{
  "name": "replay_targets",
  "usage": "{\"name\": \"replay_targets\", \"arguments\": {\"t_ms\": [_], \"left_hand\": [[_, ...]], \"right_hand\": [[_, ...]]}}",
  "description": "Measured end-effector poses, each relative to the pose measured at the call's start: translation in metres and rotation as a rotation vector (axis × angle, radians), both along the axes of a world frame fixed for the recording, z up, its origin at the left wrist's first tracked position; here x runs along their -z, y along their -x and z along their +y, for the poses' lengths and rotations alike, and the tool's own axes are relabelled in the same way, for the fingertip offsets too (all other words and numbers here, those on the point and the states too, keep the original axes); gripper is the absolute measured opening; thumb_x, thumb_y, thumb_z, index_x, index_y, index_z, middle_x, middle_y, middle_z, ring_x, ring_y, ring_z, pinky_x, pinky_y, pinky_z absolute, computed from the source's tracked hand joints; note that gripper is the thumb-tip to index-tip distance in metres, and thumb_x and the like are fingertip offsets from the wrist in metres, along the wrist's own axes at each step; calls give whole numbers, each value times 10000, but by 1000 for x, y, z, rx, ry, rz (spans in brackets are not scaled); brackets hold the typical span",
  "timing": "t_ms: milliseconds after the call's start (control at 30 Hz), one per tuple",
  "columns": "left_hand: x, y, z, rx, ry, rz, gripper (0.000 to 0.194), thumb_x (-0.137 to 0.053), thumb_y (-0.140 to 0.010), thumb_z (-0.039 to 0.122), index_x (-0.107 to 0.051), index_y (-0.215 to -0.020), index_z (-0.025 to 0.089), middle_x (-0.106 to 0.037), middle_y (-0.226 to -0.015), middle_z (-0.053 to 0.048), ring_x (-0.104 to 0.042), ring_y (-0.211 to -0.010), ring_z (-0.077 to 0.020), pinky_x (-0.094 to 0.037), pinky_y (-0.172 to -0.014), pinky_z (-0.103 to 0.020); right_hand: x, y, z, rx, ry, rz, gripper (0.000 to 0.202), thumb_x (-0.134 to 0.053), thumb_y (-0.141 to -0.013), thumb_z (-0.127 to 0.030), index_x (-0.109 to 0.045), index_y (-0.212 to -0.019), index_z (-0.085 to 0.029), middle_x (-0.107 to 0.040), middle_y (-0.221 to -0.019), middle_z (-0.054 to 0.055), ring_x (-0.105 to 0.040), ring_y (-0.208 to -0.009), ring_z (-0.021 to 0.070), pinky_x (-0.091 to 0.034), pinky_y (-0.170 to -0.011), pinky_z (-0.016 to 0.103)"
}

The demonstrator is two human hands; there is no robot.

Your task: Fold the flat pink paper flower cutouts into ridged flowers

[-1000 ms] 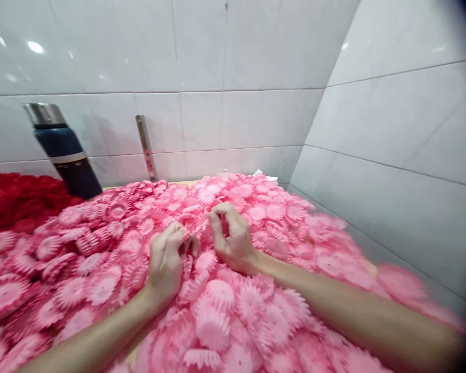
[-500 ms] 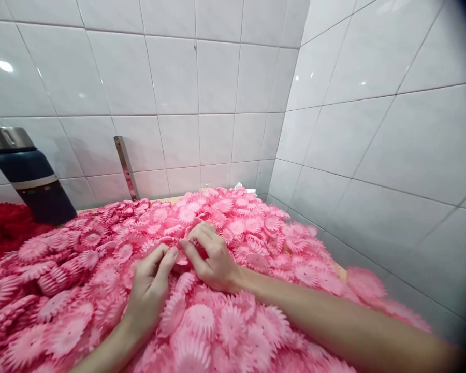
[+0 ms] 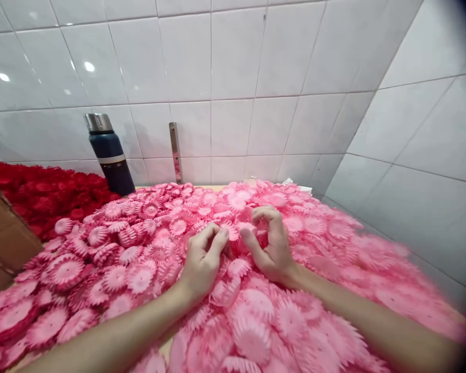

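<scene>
My left hand is closed in a pinch, thumb against the bent fingers. A pink scalloped petal disc shows at its fingertips and appears to be held there. To the right, my right hand is curved with its thumb apart from its fingers. Pink discs show behind that gap, and I see nothing gripped in it. Both hands are just above a wide heap of pink petal discs, several with a small dark hole in the middle.
A dark blue bottle with a steel cap stands at the back left. Red petal pieces are piled beside it, near a cardboard box. A metal strip is upright against the white tiled wall. White paper lies behind the heap.
The view has turned left, bringing the cardboard box into sight. My hands have drawn slightly apart, and my right thumb and fingers have spread wider.
</scene>
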State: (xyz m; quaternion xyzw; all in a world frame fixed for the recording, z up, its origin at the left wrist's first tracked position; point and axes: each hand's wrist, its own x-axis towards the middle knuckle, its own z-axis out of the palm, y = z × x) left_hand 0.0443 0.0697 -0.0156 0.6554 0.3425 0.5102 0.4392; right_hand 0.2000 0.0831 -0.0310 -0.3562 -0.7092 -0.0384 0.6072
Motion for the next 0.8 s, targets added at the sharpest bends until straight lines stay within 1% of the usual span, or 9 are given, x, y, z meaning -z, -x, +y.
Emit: {"name": "replay_targets", "arguments": {"t_ms": [67, 100, 167, 267, 467, 633, 800], "left_hand": [[-1, 0, 0, 15, -18, 8, 290, -484, -901, 339, -456, -664, 175, -442, -614, 36, -407, -580, -102, -347, -567, -228], [-1, 0, 0, 15, -25, 10, 288, -488, -899, 337, -459, -664, 173, -430, -619, 37, -396, -584, -101, -340, -566, -228], [0, 0, 1, 20, -23, 4, 285, -485, -899, 341, -462, -670, 172, -423, -631, 35, -387, -592, -101, -338, -566, -227], [0, -1, 1, 43, -2, -18, 267, -489, -899, 347, -480, -697, 172, -450, -649, 31, -415, -603, -101, -359, -576, -221], [0, -2, 2, 76, 36, -77, 215, -516, -886, 354, -498, -763, 179, -505, -668, 23, -482, -602, -106, -406, -578, -220], [-1, -2, 0, 84, 23, -42, 199, -501, -896, 334, -502, -771, 179, -487, -689, 21, -455, -618, -104, -396, -588, -219], [-4, -1, -1, 108, 11, -17, 164, -496, -893, 290, -512, -774, 178, -489, -714, 15, -447, -651, -110, -390, -619, -220]], "right_hand": [[-2, 0, -2, -76, -95, -182, 251, -580, -828, -223, -452, -1044, -213, -533, -924, 67, -512, -879, 226, -417, -764, 422], [-2, 0, -3, -90, -123, -253, 251, -581, -830, -205, -467, -1053, -215, -555, -932, 72, -520, -889, 233, -411, -773, 432], [-3, 1, -3, -82, -136, -308, 216, -566, -842, -151, -499, -1035, -220, -591, -907, 66, -537, -861, 224, -413, -758, 422], [-2, 2, 0, -69, -133, -262, 177, -537, -849, -90, -524, -973, -217, -614, -842, 49, -551, -798, 204, -426, -727, 396], [-1, 2, 0, -94, -138, -216, 159, -524, -851, -92, -523, -954, -212, -614, -793, 34, -559, -761, 193, -427, -723, 381], [-3, 0, -3, -128, -88, -227, 121, -510, -858, -116, -508, -935, -208, -604, -800, 42, -552, -776, 198, -419, -738, 398], [-2, 0, -2, -122, -48, -192, 78, -502, -867, -129, -499, -893, -203, -586, -766, 32, -537, -735, 185, -399, -716, 388]]}}
